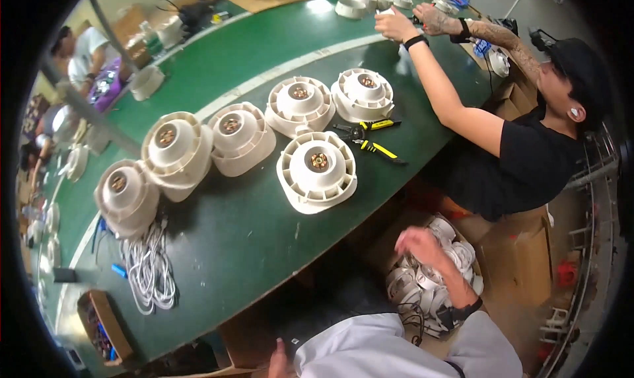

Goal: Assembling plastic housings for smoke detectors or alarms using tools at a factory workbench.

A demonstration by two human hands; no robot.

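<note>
My right hand is above a box of white plastic parts, to the right of the table edge. Its fingers are loosely bent and a little blurred, with nothing seen in them. Low in the picture, by my lap, my left hand shows only in part; its fingers are mostly hidden. On the green table stand several white round fan-like housings with copper-coloured centres, the nearest housing apart from the row behind it. Beside it lie yellow-and-black wire strippers.
A bundle of white cable lies at the table's left, near a small cardboard box of small parts. On the right a co-worker in black reaches over the green table. Cardboard boxes stand on the floor.
</note>
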